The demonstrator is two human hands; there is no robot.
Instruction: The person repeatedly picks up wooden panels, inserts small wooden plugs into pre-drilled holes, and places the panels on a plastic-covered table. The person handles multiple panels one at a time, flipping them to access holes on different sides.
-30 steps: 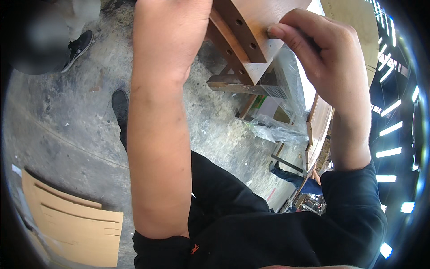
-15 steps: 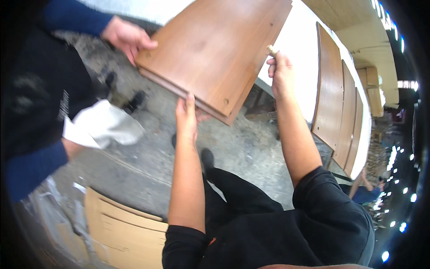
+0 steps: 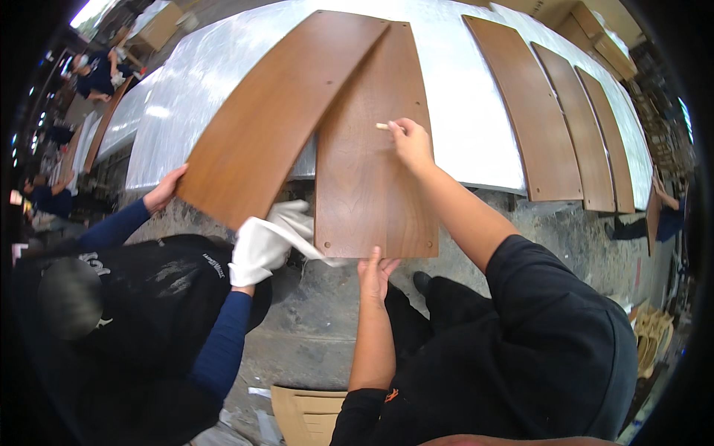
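A flat brown wooden panel (image 3: 357, 193) with small holes near its edges lies in front of me, its near end jutting past the table. My left hand (image 3: 375, 273) grips that near edge, thumb on top and fingers beneath. Between the fingertips of my right hand (image 3: 413, 147) is a short cream-coloured stick (image 3: 382, 126), held over the panel's face. A second brown panel (image 3: 260, 119) slants to the left, its far end overlapping mine. The co-worker beside me has one hand (image 3: 163, 189) on its near left corner; a white cloth (image 3: 256, 249) covers their other hand near the edge.
The wide table (image 3: 468, 134) has a white, film-like covering. Three more brown panels lie on its right side, the nearest one (image 3: 524, 111) closest to me. Flattened cardboard (image 3: 297, 409) is on the floor behind. Other people work at the far left and right.
The two panels, stacked together before, are now fanned apart, the upper one swung left with the co-worker. My view has turned, and my right hand with the stick is now over the lower panel.
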